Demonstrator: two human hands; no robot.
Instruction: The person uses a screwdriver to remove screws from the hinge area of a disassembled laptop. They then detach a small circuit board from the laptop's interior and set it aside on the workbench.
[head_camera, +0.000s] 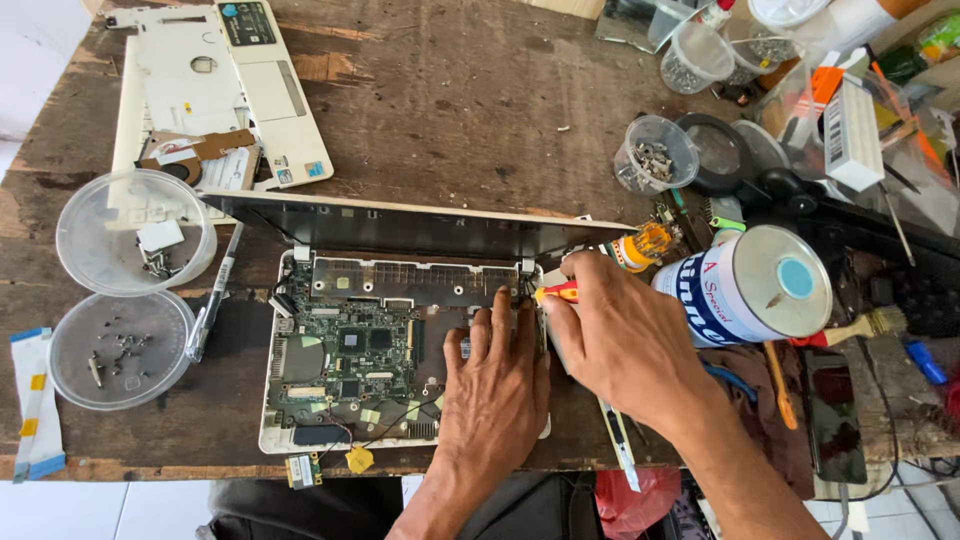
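Head view: my left hand (493, 385) lies flat, open, on the laptop base (345, 350); my right hand (620, 335) grips a screwdriver (553, 292) at its right hinge edge.

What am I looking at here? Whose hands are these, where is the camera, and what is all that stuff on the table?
The single picture comes from a camera worn on a person's head, looking down at their own two bare hands. On the wooden table lies an opened laptop with its green circuit board showing. The left hand rests flat on the laptop. The right hand holds a small screwdriver with a red and yellow handle at the laptop's right hinge. At left, two clear tubs hold screws, and a white laptop cover lies behind them. A paint can lies at right.
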